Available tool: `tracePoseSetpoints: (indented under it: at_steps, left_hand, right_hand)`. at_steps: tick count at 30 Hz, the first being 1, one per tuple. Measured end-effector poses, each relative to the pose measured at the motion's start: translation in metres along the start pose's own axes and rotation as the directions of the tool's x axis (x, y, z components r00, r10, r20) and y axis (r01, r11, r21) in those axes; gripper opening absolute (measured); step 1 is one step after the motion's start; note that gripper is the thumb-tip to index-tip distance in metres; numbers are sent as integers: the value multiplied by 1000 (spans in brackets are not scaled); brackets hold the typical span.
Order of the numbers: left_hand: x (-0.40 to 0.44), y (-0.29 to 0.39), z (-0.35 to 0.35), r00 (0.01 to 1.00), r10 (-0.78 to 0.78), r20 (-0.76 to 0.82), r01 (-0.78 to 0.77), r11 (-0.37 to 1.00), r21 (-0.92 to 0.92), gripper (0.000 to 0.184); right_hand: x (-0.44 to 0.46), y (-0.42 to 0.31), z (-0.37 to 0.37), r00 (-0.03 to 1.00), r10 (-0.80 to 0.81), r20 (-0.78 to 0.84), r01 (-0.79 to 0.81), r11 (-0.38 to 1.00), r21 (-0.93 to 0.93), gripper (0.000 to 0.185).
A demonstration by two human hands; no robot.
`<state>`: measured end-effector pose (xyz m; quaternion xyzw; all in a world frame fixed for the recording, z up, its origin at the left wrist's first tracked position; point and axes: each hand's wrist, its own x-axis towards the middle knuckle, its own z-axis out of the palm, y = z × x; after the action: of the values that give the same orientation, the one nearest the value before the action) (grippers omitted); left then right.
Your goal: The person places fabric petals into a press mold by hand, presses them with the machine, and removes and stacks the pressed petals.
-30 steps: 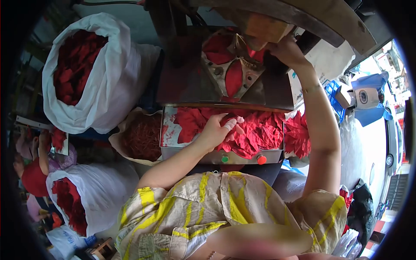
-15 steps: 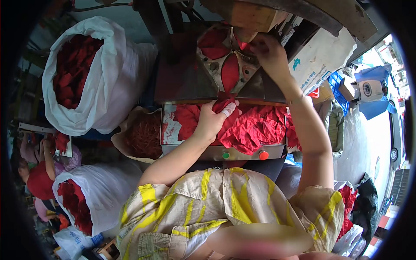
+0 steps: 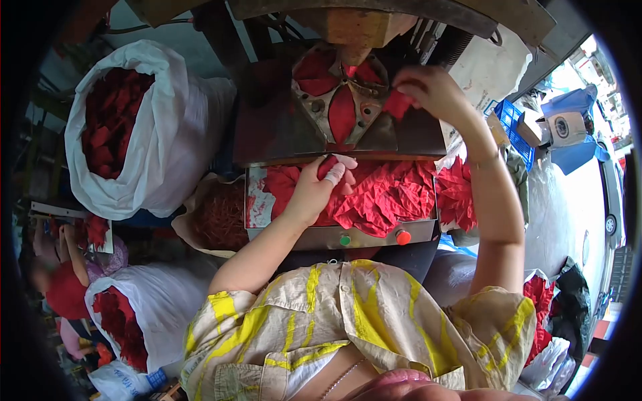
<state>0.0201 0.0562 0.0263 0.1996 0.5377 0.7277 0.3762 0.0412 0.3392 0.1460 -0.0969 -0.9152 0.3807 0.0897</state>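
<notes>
My right hand (image 3: 435, 93) is raised at the right of a metal mould (image 3: 321, 121), fingers pinched on a red fabric piece (image 3: 397, 104). Red petal-shaped fabric shows in the mould's openings, the middle one a pointed oval (image 3: 342, 115). Just in front of the mould, my left hand (image 3: 317, 190) is closed around a small bundle of red fabric pieces (image 3: 326, 165), mostly hidden by the fingers. White tape wraps one of its fingers. Below that hand, crumpled red fabric petals (image 3: 384, 200) fill a tray on the machine's front.
A wooden press block (image 3: 364, 30) hangs over the mould. Green (image 3: 344, 240) and red (image 3: 402, 237) buttons sit on the front panel. White sacks of red pieces (image 3: 177, 134) stand at the left, where another person (image 3: 67, 281) works. A blue crate (image 3: 515, 130) lies at the right.
My right hand has drawn away from the mould's far right side, and a red fabric piece now shows in its fingers. My left hand has shifted slightly back from the mould's front tip.
</notes>
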Motion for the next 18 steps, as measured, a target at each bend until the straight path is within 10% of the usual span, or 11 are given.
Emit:
tracePoseSetpoints:
  at_steps: [2, 12, 18]
  left_hand:
    - [1, 15, 2, 999, 35, -7, -35, 999, 2, 23]
    - [37, 125, 10, 937, 328, 119, -332, 943, 9, 44]
    - [66, 138, 7, 926, 355, 127, -361, 932, 33, 22]
  right_hand:
    - [43, 28, -1, 661, -724, 196, 742, 591, -316, 11]
    - [66, 8, 22, 846, -352, 400, 351, 933, 78, 18]
    - [49, 24, 33, 912, -401, 92, 387, 912, 139, 38]
